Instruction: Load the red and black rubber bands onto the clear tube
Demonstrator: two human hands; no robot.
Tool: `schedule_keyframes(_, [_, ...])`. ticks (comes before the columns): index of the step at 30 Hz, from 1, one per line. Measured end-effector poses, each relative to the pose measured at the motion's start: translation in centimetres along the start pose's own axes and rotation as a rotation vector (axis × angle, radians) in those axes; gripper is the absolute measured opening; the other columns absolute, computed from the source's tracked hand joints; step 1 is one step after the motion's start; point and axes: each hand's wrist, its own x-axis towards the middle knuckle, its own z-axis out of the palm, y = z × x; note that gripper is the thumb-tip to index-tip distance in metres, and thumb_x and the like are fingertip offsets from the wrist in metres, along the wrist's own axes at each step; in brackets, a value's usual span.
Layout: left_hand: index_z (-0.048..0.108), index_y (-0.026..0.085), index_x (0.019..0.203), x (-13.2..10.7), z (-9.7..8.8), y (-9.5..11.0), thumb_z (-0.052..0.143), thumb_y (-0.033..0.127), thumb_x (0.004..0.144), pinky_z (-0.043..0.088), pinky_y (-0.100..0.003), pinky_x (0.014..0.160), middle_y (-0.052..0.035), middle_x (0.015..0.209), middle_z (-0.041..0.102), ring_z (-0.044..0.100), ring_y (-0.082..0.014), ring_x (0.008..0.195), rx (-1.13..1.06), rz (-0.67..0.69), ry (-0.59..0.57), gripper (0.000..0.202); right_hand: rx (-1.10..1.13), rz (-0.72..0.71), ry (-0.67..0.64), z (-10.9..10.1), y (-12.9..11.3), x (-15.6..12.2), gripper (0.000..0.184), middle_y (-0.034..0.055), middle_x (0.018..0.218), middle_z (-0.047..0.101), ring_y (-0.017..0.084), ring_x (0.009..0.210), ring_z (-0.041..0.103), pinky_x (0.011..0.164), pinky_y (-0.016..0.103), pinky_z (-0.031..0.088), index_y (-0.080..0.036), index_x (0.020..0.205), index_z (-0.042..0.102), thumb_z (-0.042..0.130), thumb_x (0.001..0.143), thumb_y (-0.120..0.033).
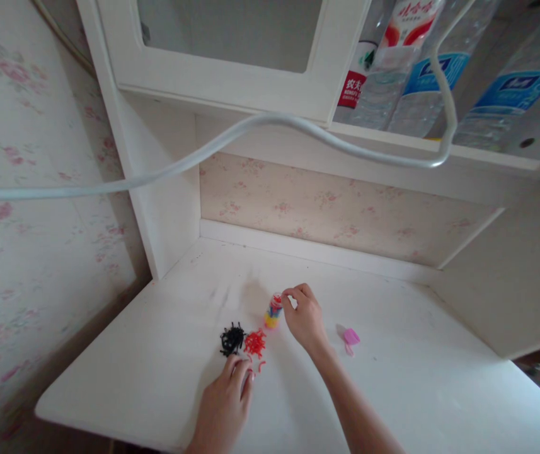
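Observation:
A small clear bottle stands on the white tabletop, with yellow, blue and red bits layered inside. At its mouth is my right hand, thumb and forefinger pinched at the rim; what they hold is hidden. My left hand lies low on the table, fingers curled together just in front of the small piles. Red shows by its fingertips, but I cannot make out what is in them. Ahead of those fingers sit a pile of short black strips and a pile of short red strips. One loose red strip lies nearer me.
A pink cap with a strap rests on the table right of my right hand. A white cable crosses in front of the cabinet above. Plastic bottles fill the upper right shelf. Side panels bound the table.

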Motion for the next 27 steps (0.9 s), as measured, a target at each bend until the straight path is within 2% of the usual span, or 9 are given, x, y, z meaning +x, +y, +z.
schedule_keyframes(3, [0.056, 0.026, 0.095, 0.0, 0.1, -0.1, 0.038, 0.024, 0.091, 0.05, -0.021, 0.063, -0.0022, 0.095, 0.062, 0.065, -0.0123, 0.075, -0.012, -0.001, 0.002, 0.018, -0.037, -0.011, -0.015, -0.7, -0.3, -0.2, 0.026, 0.0022, 0.091, 0.055, 0.013, 0.073, 0.055, 0.066, 0.025, 0.042, -0.024, 0.091, 0.07, 0.045, 0.084, -0.025])
schedule_keyframes(7, [0.057, 0.026, 0.096, 0.1, 0.1, 0.1, 0.038, 0.024, 0.091, 0.048, -0.021, 0.06, -0.0019, 0.096, 0.062, 0.065, -0.0122, 0.073, 0.006, -0.008, -0.001, 0.02, -0.15, -0.056, -0.128, -1.5, -0.7, -0.6, 0.032, 0.002, 0.097, 0.052, 0.013, 0.078, 0.054, 0.069, 0.025, 0.042, -0.03, 0.101, 0.069, 0.046, 0.081, -0.019])
schedule_keyframes(12, [0.058, 0.026, 0.095, 0.2, -0.1, 0.5, 0.039, 0.025, 0.091, 0.046, -0.021, 0.058, -0.0011, 0.095, 0.063, 0.066, -0.0123, 0.072, 0.044, -0.006, -0.026, 0.02, -0.254, -0.103, -0.222, -1.5, -0.9, -0.6, 0.033, 0.0028, 0.099, 0.05, 0.015, 0.085, 0.052, 0.072, 0.026, 0.041, -0.031, 0.103, 0.068, 0.047, 0.081, -0.018])
schedule_keyframes(18, [0.059, 0.026, 0.095, 0.2, 0.0, 0.4, 0.038, 0.025, 0.092, 0.045, -0.02, 0.058, -0.0012, 0.095, 0.062, 0.065, -0.0117, 0.072, 0.077, -0.002, -0.065, 0.021, -0.315, -0.129, -0.292, -0.9, -0.9, -0.2, 0.026, 0.0024, 0.099, 0.05, 0.017, 0.089, 0.05, 0.071, 0.026, 0.039, -0.031, 0.093, 0.069, 0.05, 0.081, -0.02])
schedule_keyframes(22, [0.06, 0.027, 0.096, 0.3, 0.0, 0.5, 0.038, 0.024, 0.092, 0.044, -0.02, 0.056, -0.001, 0.095, 0.063, 0.065, -0.0116, 0.071, 0.093, 0.004, -0.066, 0.022, -0.294, -0.116, -0.294, -1.0, -0.9, 0.0, 0.027, 0.0027, 0.1, 0.049, 0.016, 0.088, 0.051, 0.069, 0.025, 0.039, -0.03, 0.094, 0.069, 0.048, 0.082, -0.02])
schedule_keyframes(27, [0.059, 0.026, 0.096, 0.3, 0.3, 0.4, 0.038, 0.023, 0.091, 0.044, -0.022, 0.055, -0.0017, 0.096, 0.063, 0.065, -0.0124, 0.069, 0.111, -0.028, -0.03, 0.021, -0.195, -0.084, -0.227, -1.7, -0.7, 0.3, 0.032, 0.0021, 0.1, 0.05, 0.014, 0.084, 0.053, 0.073, 0.025, 0.041, -0.029, 0.098, 0.069, 0.045, 0.081, -0.016])
